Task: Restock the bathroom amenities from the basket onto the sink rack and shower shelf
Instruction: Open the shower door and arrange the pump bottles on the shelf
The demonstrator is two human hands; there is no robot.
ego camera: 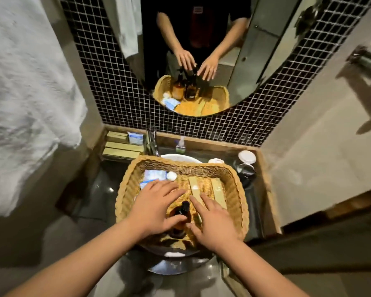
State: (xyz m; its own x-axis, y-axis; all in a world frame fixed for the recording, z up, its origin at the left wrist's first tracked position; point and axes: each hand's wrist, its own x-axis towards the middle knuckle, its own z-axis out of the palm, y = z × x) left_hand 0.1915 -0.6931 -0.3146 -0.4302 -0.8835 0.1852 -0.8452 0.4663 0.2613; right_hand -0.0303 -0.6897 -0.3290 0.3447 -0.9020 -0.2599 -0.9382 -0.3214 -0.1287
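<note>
The restocking is judged partly done. Three tan boxes (122, 145) and one blue-white box (135, 137) are seen on the sink rack (116, 157). Left in the basket (238, 186) are two flat tan packs (195, 188), one blue packet (153, 176), one white lid (171, 176) and a brown bottle (181, 211); two bottles are shown in the mirror (255, 50). The left hand (156, 207) and the right hand (213, 224) are held over it, fingers spread wide, nothing gripped.

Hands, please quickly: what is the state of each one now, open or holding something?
Left hand: open, fingers spread, beside the amber bottle, holding nothing.
Right hand: open, fingers straight, holding nothing.
</note>
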